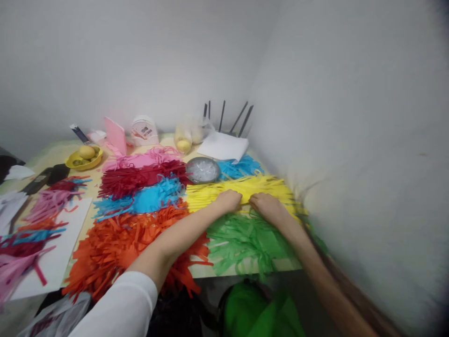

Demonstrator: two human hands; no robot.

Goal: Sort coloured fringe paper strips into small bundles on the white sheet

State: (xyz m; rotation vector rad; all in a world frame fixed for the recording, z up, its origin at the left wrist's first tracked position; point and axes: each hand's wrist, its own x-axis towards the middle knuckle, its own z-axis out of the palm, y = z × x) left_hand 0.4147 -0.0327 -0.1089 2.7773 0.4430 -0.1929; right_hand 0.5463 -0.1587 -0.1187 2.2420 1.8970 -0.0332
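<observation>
Both my hands rest on a pile of yellow paper strips [210, 191] at the right side of the table. My left hand [228, 200] is closed, its fingers pinching yellow strips. My right hand [265, 205] is closed too, gripping the same strips right beside the left hand. Just in front of them lies a heap of green paper strips [242, 241]. To the left lie orange strips [119, 243], blue strips [143, 199], dark red strips [136, 178] and pink strips [140, 160].
A metal bowl [202, 169] with white bits stands behind the yellow pile. A white router [224, 142] with antennas sits in the corner. A yellow bowl of fruit [84, 158], white sheets [56, 252] with loose strips, and a white wall close on the right.
</observation>
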